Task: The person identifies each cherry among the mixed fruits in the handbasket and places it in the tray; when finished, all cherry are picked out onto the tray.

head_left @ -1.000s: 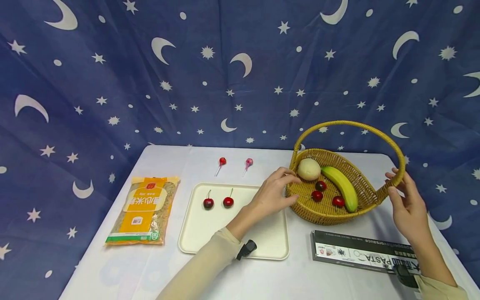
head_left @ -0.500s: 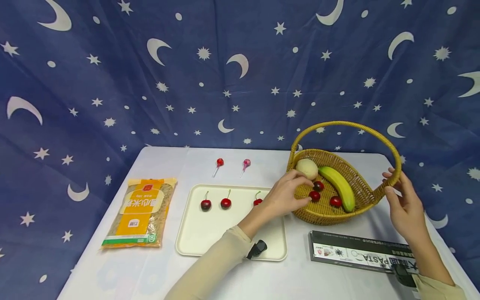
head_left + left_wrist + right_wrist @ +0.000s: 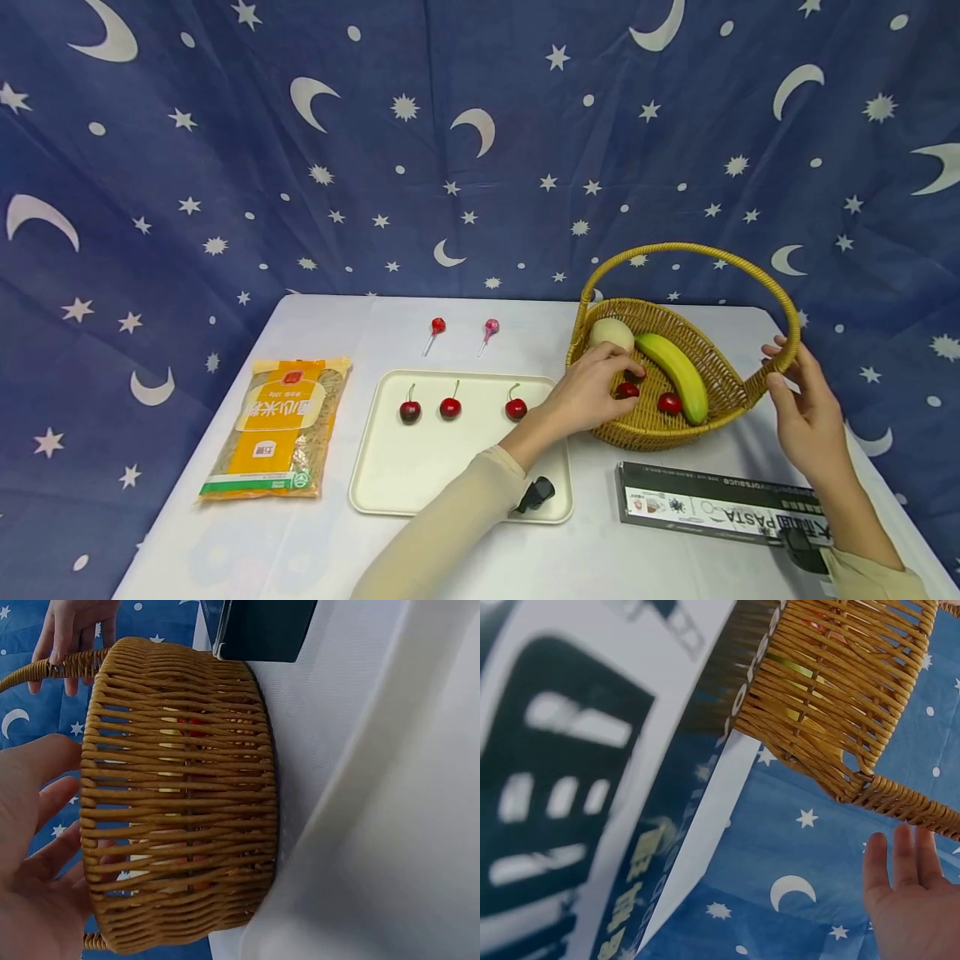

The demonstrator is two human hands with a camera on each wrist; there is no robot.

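Note:
My left hand (image 3: 592, 392) reaches over the near left rim of a wicker basket (image 3: 645, 435). Its fingers and thumb are spread around two cherries (image 3: 627, 390) inside, partly covered by the fingers. In the left wrist view, that hand (image 3: 37, 855) shows behind the woven wall with thumb and fingers apart. My right hand (image 3: 810, 408) holds the right end of the basket's arched handle (image 3: 787, 333) between thumb and fingers. Another cherry (image 3: 670, 403), a yellow-green banana (image 3: 675, 375) and a pale round fruit (image 3: 611, 332) lie in the basket.
Left of the basket, a cream tray (image 3: 450, 475) bears three stemmed cherries (image 3: 450, 407). Behind it lie a red lollipop (image 3: 438, 325) and a pink lollipop (image 3: 491, 326). A grain bag (image 3: 277, 425) is at left; a black-and-white pasta box (image 3: 720, 504) lies before the basket.
My left hand has moved right, from the basket's rim to over the cherries inside. The tray's third cherry has come into view from behind that arm. My right hand stays at the handle.

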